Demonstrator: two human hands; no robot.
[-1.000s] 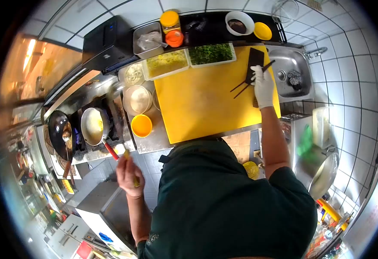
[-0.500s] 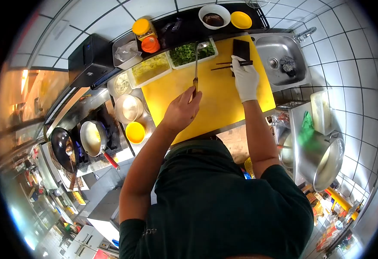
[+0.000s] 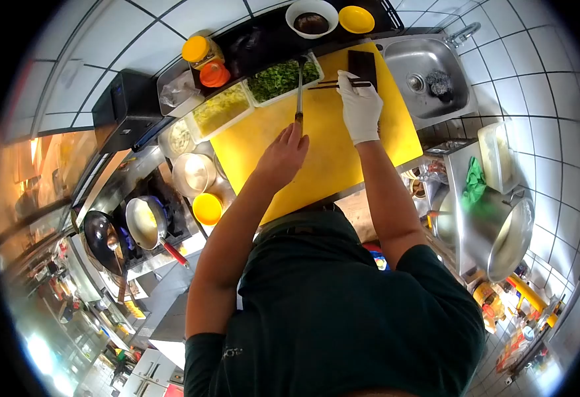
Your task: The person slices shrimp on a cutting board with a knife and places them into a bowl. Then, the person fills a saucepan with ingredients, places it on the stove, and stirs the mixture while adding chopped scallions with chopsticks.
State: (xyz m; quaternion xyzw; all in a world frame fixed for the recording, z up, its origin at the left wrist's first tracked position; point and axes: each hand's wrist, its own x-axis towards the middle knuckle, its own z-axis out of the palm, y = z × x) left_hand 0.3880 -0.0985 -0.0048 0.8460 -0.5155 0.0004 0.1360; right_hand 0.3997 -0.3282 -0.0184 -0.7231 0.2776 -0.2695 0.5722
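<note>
My bare left hand point(image 3: 283, 157) is closed around the handle of a long ladle point(image 3: 300, 96). Its far end lies over a white tray of chopped greens point(image 3: 275, 85). My right hand point(image 3: 361, 114), in a white glove, grips dark chopsticks point(image 3: 326, 85), whose tips point left to the tray's near corner. Beneath that hand a dark flat rectangular object point(image 3: 362, 63) lies on the yellow cutting board point(image 3: 323, 159); its kind is unclear. Left of the greens sits a tray of pale yellow chopped food point(image 3: 220, 111).
A sink point(image 3: 396, 63) adjoins the board on the right. Behind stand a white bowl of dark sauce point(image 3: 300, 12) and a yellow dish point(image 3: 357, 20). To the left are metal bowls point(image 3: 192, 173), a red-handled pan point(image 3: 145, 223) and a wok point(image 3: 98, 231). A large pot point(image 3: 509, 235) stands right.
The view has shifted slightly. My right hand with the chopsticks has moved left, nearer the greens and ladle. The ladle's head has turned and now looks dark. Both holds are kept.
</note>
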